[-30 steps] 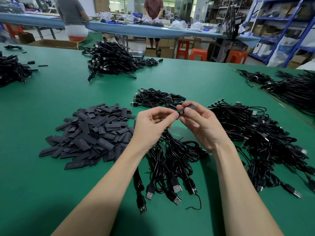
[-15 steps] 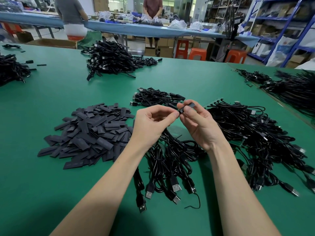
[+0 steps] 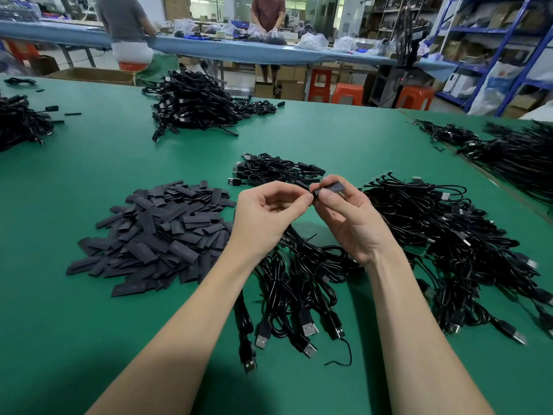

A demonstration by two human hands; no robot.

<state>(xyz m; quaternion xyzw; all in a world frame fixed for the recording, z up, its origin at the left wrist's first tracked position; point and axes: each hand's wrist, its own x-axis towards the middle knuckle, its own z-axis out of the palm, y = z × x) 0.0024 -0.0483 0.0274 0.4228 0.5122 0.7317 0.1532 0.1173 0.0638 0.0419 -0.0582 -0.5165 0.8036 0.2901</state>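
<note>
Mid-frame, the left hand [image 3: 269, 215] pinches a cable tip [image 3: 303, 186], and the right hand [image 3: 354, 224] pinches a sleeve [image 3: 335, 187] lying sideways, its mouth facing left at the tip.

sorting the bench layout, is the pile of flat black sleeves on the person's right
No, the pile of flat black sleeves lies left of the left hand; tangled USB cables lie to the right.

Over the green table [image 3: 89, 163], the left hand [image 3: 269, 214] pinches a cable end [image 3: 308, 188] against the black sleeve [image 3: 335, 186] pinched by the right hand [image 3: 353, 223]. A sleeve pile [image 3: 155, 232] lies left, loose cables [image 3: 299, 280] beneath the wrists.
</note>
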